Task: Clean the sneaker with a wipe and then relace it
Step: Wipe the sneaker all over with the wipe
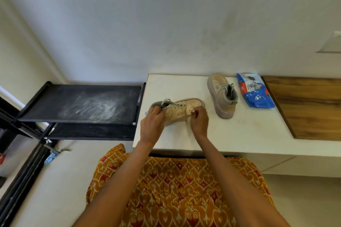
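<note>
Beige lace-up sneaker (178,109) on its side on white tabletop (239,131), left hand (152,124) fingers curled round its collar end, right hand (199,119) fingers pinching crumpled pale wipe (190,109) against its toe, matching second beige sneaker (222,95) upright beyond right fingers, blue plastic wipe packet (255,93) just beside it

Only one view is given, taken from the head of the person and directed forward and down. The wide lens bends the edges of the picture. The white desk (239,134) is seen from above at arm's length, with the wall (166,14) filling the upper half. Both forearms enter from the bottom edge, above the patterned garment (175,190). A black rack (83,103) is seen at the left.
</note>
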`<action>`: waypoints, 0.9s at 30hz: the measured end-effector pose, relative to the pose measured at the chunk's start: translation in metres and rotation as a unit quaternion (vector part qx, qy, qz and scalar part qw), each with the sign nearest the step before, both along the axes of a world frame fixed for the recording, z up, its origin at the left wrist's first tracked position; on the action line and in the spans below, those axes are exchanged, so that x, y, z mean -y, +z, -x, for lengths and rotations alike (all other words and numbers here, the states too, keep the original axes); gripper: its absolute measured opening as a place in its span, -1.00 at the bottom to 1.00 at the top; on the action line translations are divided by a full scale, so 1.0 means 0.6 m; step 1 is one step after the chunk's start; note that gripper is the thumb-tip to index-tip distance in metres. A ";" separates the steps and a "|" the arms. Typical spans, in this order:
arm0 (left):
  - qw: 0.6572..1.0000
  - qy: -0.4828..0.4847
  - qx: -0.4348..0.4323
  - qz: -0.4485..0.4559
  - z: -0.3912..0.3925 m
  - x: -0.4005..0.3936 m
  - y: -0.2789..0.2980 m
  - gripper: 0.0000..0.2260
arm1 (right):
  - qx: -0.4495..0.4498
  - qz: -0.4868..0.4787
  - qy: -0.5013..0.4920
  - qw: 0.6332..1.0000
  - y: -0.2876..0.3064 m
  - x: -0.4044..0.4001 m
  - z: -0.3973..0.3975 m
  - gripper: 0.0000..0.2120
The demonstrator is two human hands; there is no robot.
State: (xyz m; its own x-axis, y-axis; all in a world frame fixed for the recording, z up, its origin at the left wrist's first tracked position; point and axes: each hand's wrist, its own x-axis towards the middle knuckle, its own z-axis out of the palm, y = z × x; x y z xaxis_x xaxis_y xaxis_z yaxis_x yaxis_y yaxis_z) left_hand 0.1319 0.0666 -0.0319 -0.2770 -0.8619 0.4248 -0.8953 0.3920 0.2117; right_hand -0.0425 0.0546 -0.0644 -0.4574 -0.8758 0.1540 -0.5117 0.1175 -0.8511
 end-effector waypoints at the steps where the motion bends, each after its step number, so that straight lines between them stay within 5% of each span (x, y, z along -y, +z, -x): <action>1: 1.000 -0.005 -0.005 -0.004 0.000 -0.001 0.003 -0.73 | -0.002 -0.016 -0.025 1.000 0.004 0.007 0.020 -0.91; 11: 0.998 0.037 0.013 -0.046 0.030 -0.013 0.005 -0.75 | 0.017 -0.040 -0.028 0.999 0.019 0.042 -0.022 -0.78; 18: 0.998 0.019 0.006 -0.052 0.025 -0.019 0.012 -0.70 | 0.049 -0.039 0.075 0.995 0.044 0.029 -0.072 -0.84; 21: 0.998 -0.028 0.035 -0.051 0.002 -0.015 0.013 -0.67 | -0.014 -0.047 0.112 0.993 0.025 0.015 -0.023 -0.84; 27: 0.997 -0.040 0.038 -0.057 -0.051 0.003 0.018 -0.72 | -0.057 -0.064 0.020 0.996 0.043 0.060 0.022 -0.78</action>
State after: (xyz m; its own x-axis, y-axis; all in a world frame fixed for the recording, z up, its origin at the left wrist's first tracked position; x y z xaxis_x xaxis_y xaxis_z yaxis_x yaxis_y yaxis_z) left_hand 0.1627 0.0649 -0.0208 -0.3745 -0.8772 0.3003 -0.8769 0.4404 0.1926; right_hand -0.0560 0.0183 -0.0387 -0.4079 -0.9086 0.0899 -0.6109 0.1984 -0.7664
